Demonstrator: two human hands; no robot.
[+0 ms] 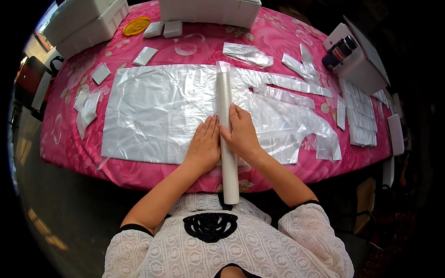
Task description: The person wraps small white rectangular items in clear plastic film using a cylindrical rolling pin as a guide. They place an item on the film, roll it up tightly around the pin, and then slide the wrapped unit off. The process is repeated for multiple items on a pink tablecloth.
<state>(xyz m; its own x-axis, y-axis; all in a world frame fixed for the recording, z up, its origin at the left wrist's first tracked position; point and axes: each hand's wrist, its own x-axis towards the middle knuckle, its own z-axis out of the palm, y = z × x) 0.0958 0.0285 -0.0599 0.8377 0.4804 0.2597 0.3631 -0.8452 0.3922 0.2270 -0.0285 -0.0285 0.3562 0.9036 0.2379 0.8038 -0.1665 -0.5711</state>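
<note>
A long white tube (229, 176) runs from the far edge of a silvery translucent plastic sheet (143, 116) to past the table's near edge. Its far end lies in a loose flap of clear film. My left hand (204, 140) lies flat on the sheet, close against the tube's left side, fingers stretched out together. From the right, my right hand (242, 133) grips the tube, its thumb across the top and its fingers along the right side. Right of the tube, the plastic bags (282, 125) spread out, with long handle-like strips and a curved cut-out.
Folded white packets (145, 56) and crumpled plastic (87, 111) lie at left. White foam boxes (208, 10) stand at the back, beside a yellow coiled thing (136, 26). At right are a dark bottle (340, 52), a white box (361, 69) and stacked plastic bundles (359, 116). A pink flowered cloth (194, 48) covers the table.
</note>
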